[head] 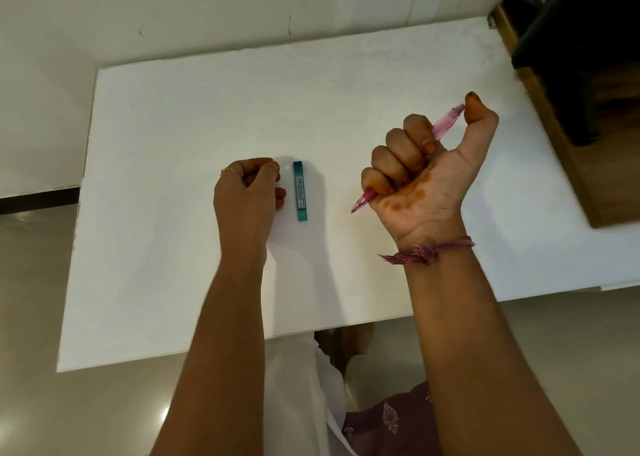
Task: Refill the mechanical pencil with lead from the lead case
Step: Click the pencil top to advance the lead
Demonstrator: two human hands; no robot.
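Fingers (391,154) of the right hand (426,171) are curling round a pink mechanical pencil (408,159), thumb pressing its rear cap.
Item, pencil: being held clear above the white surface (173,247), tip pointing down toward the near edge, cap toward the far right corner. Item, teal lead case (300,190): lying flat near the middle of the surface, lengthwise from far edge to near edge. Item, left hand (247,195): resting just beside the case on its left, fingers curling loosely, gripping nothing visible. Item, pink thread band (427,250): sitting on the right wrist.
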